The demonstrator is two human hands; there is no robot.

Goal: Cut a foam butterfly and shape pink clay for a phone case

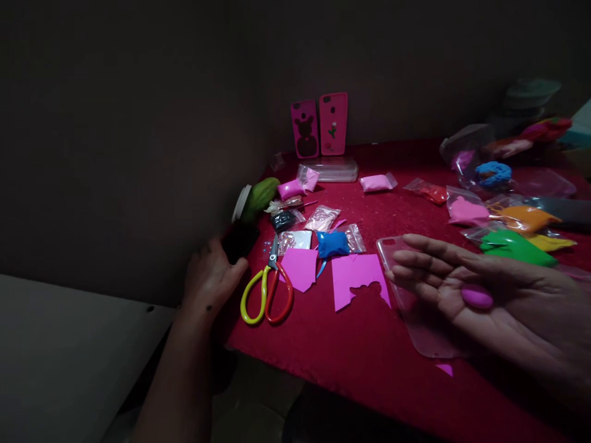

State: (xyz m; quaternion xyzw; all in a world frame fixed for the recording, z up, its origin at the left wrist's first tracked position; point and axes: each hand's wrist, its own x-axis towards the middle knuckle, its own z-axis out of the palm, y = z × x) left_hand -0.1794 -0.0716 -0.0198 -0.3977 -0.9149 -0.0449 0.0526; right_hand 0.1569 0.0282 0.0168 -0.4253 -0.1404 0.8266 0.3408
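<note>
My right hand (462, 277) is palm up with its fingers stretched out, and a smooth pink oval lump of modelling clay (477, 296) rests in the palm. Below it a clear phone case (422, 332) lies on the red cloth, partly hidden by the hand. At the table's left edge my left hand (207, 277) is closed around the near side of a dark, flat, phone-like object (242, 240); its fingers are partly in shadow. Scissors (268, 292) with one yellow and one red handle lie just right of that hand. Cut pink sheets (339, 283) are between the hands.
Two decorated pink phone cases (333, 123) stand against the wall behind a clear box (335, 170). Small bags of clay, including blue (332, 244) and green (517, 247), are scattered over the red cloth (305, 344). A green jar (261, 197) lies tilted at the left.
</note>
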